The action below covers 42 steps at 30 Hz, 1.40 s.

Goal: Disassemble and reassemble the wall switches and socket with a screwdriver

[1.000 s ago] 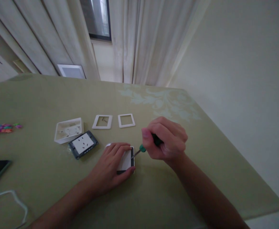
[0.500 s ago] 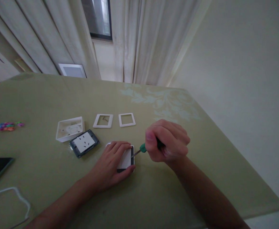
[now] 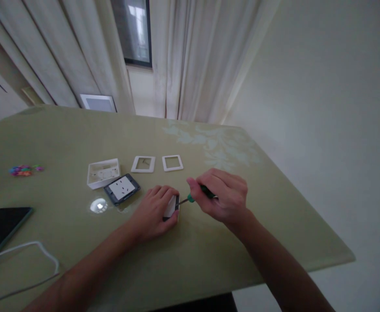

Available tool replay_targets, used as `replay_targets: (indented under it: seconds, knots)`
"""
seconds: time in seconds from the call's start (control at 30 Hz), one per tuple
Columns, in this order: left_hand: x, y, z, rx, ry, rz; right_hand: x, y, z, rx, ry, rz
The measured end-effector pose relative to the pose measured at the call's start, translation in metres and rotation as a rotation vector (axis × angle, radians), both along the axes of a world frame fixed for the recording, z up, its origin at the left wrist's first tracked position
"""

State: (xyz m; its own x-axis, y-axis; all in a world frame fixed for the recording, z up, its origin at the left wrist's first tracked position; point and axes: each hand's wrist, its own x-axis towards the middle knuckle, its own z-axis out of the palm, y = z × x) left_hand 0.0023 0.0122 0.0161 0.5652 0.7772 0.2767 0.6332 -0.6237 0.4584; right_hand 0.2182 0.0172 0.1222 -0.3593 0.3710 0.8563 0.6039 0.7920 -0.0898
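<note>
My left hand [image 3: 152, 212] lies curled over a white wall socket module [image 3: 171, 207] on the green table [image 3: 209, 251], fingers pressing it down. My right hand [image 3: 222, 195] is closed round a green-handled screwdriver [image 3: 194, 197], whose thin metal tip touches the module's right edge. Left of my hands lies a second socket module [image 3: 122, 188] in a dark frame, face up. Behind it stands a white back box [image 3: 103, 172]. Two white square frames [image 3: 143, 164] [image 3: 172, 163] lie further back.
A dark phone [image 3: 1, 225] and a white cable [image 3: 24, 260] are at the near left. Small colourful bits [image 3: 24, 170] lie at the far left. A bright reflection [image 3: 98, 205] shows on the table. Curtains and a window stand behind; the table edge falls away at right.
The view has shifted so things sit further right and slightly smaller. My left hand has curled further over the module. My right hand keeps the screwdriver tip at its edge.
</note>
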Motion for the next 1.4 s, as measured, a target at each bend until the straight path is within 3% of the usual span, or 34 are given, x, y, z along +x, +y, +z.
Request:
replay_targets:
  seconds: [0.17,0.43,0.6,0.9,1.17,1.4]
  knots:
    - [-0.002,0.003,-0.005,0.018,-0.029,-0.021,0.011,-0.013,-0.003,-0.073,-0.013,-0.016]
    - [-0.001,0.005,-0.008,0.056,-0.057,-0.009,0.017,-0.039,-0.063,0.043,0.442,-0.253]
    - [0.0,0.005,-0.009,0.072,-0.033,-0.002,0.021,-0.039,-0.085,-0.084,0.643,-0.396]
    - [0.001,0.006,-0.011,0.09,-0.01,0.001,0.029,-0.025,-0.107,-0.357,0.905,-0.472]
    - [-0.001,0.005,-0.013,0.087,-0.004,-0.005,0.03,-0.017,-0.115,-0.607,1.048,-0.405]
    - [0.002,0.005,-0.013,0.086,-0.015,0.012,0.033,-0.009,-0.116,-0.67,1.194,-0.388]
